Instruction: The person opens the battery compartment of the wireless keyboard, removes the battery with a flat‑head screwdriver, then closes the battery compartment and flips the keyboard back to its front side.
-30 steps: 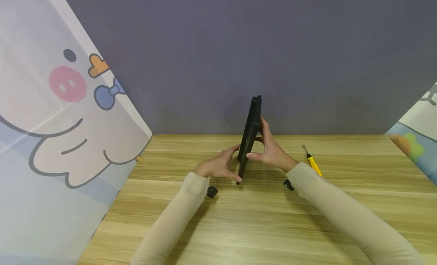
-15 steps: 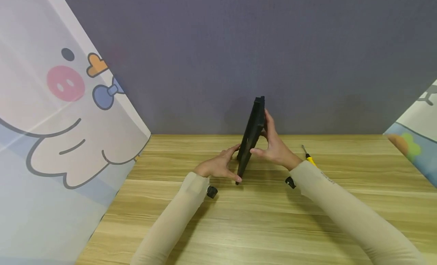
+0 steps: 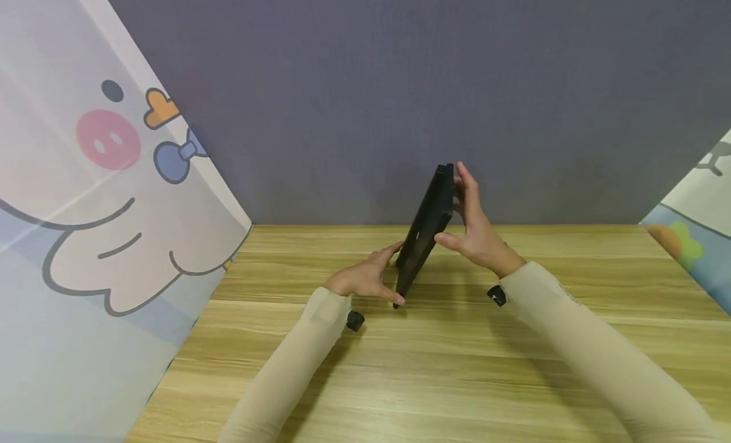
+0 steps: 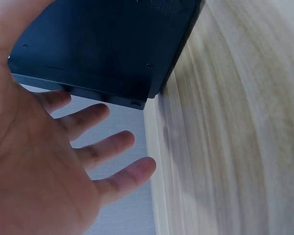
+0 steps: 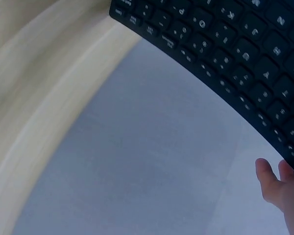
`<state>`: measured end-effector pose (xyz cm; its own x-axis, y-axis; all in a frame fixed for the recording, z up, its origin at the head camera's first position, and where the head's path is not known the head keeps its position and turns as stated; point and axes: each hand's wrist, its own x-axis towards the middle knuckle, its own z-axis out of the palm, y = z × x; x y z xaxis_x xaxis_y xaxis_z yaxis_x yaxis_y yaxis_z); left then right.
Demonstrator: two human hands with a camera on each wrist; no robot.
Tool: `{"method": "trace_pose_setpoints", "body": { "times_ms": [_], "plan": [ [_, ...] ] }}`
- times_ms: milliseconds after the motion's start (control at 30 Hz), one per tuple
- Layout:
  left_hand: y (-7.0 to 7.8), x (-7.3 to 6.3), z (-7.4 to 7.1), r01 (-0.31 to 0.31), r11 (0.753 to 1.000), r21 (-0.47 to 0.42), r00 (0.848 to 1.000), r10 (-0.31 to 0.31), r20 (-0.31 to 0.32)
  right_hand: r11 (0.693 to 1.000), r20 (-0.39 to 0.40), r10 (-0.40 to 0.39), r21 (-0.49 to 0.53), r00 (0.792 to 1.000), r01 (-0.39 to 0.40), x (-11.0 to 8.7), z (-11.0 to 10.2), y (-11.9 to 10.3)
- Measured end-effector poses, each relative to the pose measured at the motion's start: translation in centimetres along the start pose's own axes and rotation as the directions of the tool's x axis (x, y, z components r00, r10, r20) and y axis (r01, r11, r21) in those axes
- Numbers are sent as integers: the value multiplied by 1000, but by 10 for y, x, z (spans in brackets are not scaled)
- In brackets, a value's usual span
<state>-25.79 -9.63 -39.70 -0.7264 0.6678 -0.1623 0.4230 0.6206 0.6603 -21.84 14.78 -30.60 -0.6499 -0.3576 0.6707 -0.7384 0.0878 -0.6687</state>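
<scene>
A black laptop base (image 3: 425,230) stands on its lower edge on the table in the head view, its top leaning right. Screws dot its underside (image 4: 103,44) in the left wrist view; keys cover its other face (image 5: 235,54) in the right wrist view. My left hand (image 3: 365,278) is at the lower part, its thumb at the near corner. Its fingers (image 4: 105,152) spread out straight, the upper one touching the edge. With thumb in front and fingers behind the upper right side, my right hand (image 3: 480,233) grips the base. Only a few right fingers show in the right wrist view.
A wooden table (image 3: 434,373) lies beneath, with a grey panel (image 3: 342,100) behind it. Cartoon-printed panels stand at the left (image 3: 148,240) and right (image 3: 691,252). The right wrist and sleeve cover the spot where a yellow screwdriver showed earlier.
The laptop base has tilted to the right about its lower edge, and my right hand has moved right with it. My left hand stays put. The screwdriver has become hidden.
</scene>
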Motion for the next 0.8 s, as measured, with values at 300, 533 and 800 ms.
{"method": "trace_pose_setpoints", "body": {
  "times_ms": [300,533,800],
  "plan": [
    [-1,2,1,-13,1000,12,1000,13,17,997,32,-23,-70,999,25,-5,-13,-6],
    [-3,0,0,-22,1000,5,1000,22,16,997,59,28,-70,998,-24,-11,-21,-3],
    [-9,-6,-7,-10,1000,-11,1000,11,4,989,95,52,-141,994,-38,-17,-28,-1]
  ]
}}
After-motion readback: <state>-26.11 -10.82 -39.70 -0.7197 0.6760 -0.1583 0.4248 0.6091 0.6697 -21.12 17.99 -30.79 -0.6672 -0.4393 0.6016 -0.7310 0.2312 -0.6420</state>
